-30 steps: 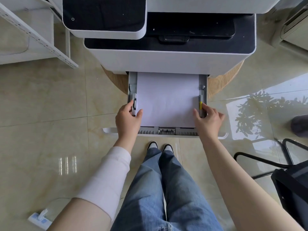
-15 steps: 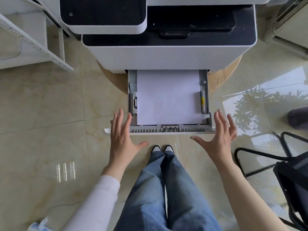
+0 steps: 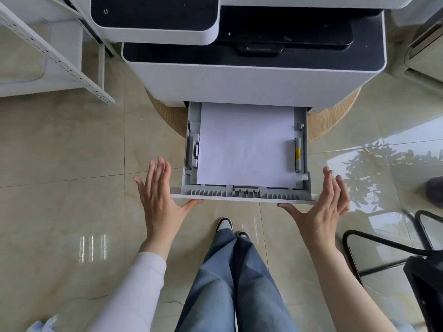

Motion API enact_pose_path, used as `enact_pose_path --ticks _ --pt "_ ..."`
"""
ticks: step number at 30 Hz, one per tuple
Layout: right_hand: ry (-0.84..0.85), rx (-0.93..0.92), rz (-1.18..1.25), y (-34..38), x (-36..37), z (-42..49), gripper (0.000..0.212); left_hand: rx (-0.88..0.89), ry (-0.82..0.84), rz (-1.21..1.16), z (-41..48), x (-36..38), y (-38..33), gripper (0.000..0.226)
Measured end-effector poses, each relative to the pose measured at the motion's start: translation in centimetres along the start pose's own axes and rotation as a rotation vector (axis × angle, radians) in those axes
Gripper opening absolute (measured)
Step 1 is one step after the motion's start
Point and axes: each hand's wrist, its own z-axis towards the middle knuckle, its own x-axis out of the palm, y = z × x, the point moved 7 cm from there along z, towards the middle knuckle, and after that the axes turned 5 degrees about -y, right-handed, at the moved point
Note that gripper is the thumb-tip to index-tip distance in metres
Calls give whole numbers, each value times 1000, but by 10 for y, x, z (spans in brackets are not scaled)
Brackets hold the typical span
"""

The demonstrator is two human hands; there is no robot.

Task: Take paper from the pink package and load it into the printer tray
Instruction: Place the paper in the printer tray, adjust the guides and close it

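Note:
A white and black printer [image 3: 251,77] stands on a round wooden base. Its grey paper tray [image 3: 247,194] is pulled out toward me, and a stack of white paper [image 3: 245,144] lies flat inside between the side guides. My left hand [image 3: 159,202] is at the tray's front left corner, fingers spread, thumb under the front lip. My right hand [image 3: 321,207] mirrors it at the front right corner, thumb against the front edge. Neither hand holds anything. No pink package shows in this view.
My legs in blue jeans [image 3: 235,283] and shoes are directly below the tray. A black metal chair frame [image 3: 388,245] stands at the right. A white shelf rack [image 3: 55,58] is at the upper left. Glossy beige floor tiles surround the printer.
My hands have left the paper and side guides inside the tray. They drew back, opened, and now sit at the tray's front corners.

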Motion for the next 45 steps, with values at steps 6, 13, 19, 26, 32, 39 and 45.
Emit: enact_pose_path --ticks 6,13,19,26,32,39,45 --pt "-50 22 66 7 5 15 109 -53 -29 -36 17 2 2 102" --pt "-177 110 164 -1 13 30 123 -8 -57 -48 40 12 4 107" --pt "-148 380 577 8 32 55 138 -8 -160 -147 82 18 0 110" --pt "-154 434 661 11 46 96 139 -56 -229 -293 123 25 0 123" --pt "-147 391 692 0 57 121 135 -43 -254 -469 143 30 2 132" --pt "-38 358 705 -8 47 132 122 -140 -90 -627 151 29 12 131" --pt "13 324 728 -9 40 141 117 -132 -59 -701 154 28 15 125"
